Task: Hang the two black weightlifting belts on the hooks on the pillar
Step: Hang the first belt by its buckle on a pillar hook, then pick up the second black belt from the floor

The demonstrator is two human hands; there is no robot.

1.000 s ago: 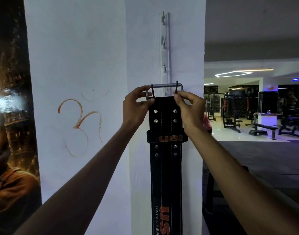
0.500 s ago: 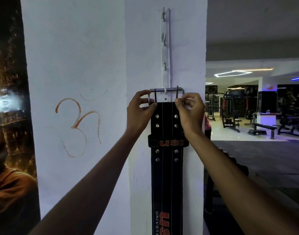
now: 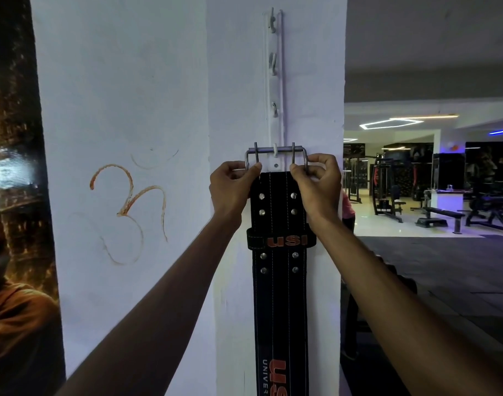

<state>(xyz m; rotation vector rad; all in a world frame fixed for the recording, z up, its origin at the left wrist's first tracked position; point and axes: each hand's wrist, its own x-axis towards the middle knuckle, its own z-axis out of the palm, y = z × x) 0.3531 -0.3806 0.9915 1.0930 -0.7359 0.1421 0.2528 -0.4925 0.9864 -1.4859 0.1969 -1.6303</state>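
A black weightlifting belt (image 3: 281,281) is steadied by its buckle (image 3: 276,155), pinched at 9 and 3 o'clock by the left hand (image 3: 233,190) and right hand (image 3: 319,187), so its bar seats over the lowest hook (image 3: 275,149).

The belt (image 3: 280,295) looks like matt black leather with pale stitching and shiny metal rivets; its buckle (image 3: 276,155) is bare brushed steel. The pillar (image 3: 130,95) is painted plaster, slightly rough.

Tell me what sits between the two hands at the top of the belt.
In the head view, between the left hand and right hand lies the belt top edge; just above it, the white hook catches the steel buckle bar.
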